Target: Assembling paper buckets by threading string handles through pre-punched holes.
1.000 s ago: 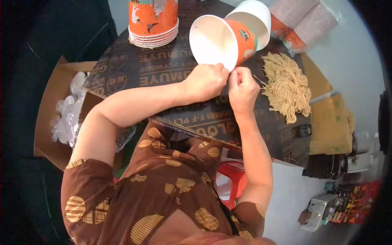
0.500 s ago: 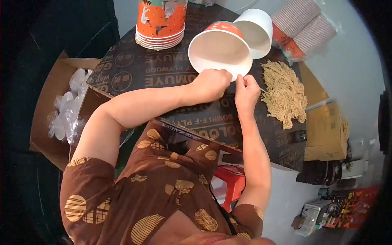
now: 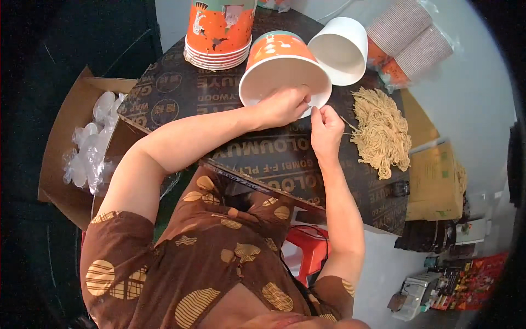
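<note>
A paper bucket [image 3: 279,48] with an orange patterned outside and a white inside lies tipped, its open mouth facing me. My left hand [image 3: 285,105] is closed at the near rim, its fingers just in front of the opening. Thumb and fingers of my right hand [image 3: 327,127] pinch together right beside that rim. What either hand holds is too small to make out. A loose strand from the pile of beige cord [image 3: 381,131] reaches toward my right hand. Behind the bucket, a plain white paper bucket [image 3: 345,49] lies on its side.
Nested orange buckets [image 3: 222,33] stand at the back left of the dark plywood table [image 3: 257,145]. Wrapped stacks of paper buckets [image 3: 400,27] lie at the back right. An open carton [image 3: 60,131] with clear plastic pieces is on the left; another cardboard box [image 3: 435,181] sits right.
The bucket has shifted slightly left and tilted, showing more of its orange side. My left hand moved with it, and a small gap opened between my hands.
</note>
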A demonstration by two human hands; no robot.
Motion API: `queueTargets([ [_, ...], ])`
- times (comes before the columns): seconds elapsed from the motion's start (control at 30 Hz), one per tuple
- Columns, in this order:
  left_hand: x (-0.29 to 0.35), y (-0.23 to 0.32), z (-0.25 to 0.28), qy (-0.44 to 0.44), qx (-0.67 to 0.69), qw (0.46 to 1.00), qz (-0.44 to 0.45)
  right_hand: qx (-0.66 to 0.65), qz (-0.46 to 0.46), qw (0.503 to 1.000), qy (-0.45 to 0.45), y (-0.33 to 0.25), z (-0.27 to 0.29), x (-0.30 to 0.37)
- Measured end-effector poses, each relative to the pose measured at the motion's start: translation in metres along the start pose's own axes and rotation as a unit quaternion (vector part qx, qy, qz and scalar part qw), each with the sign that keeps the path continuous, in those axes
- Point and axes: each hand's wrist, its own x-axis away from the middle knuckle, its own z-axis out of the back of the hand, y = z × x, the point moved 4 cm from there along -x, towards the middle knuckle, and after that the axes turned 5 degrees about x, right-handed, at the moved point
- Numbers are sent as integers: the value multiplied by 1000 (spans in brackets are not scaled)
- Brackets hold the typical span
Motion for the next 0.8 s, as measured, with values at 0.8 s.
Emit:
queueTargets([
  [0.8, 1, -21, 5, -86, 433, 825, 352, 36, 3, 998, -46, 8, 6, -9],
])
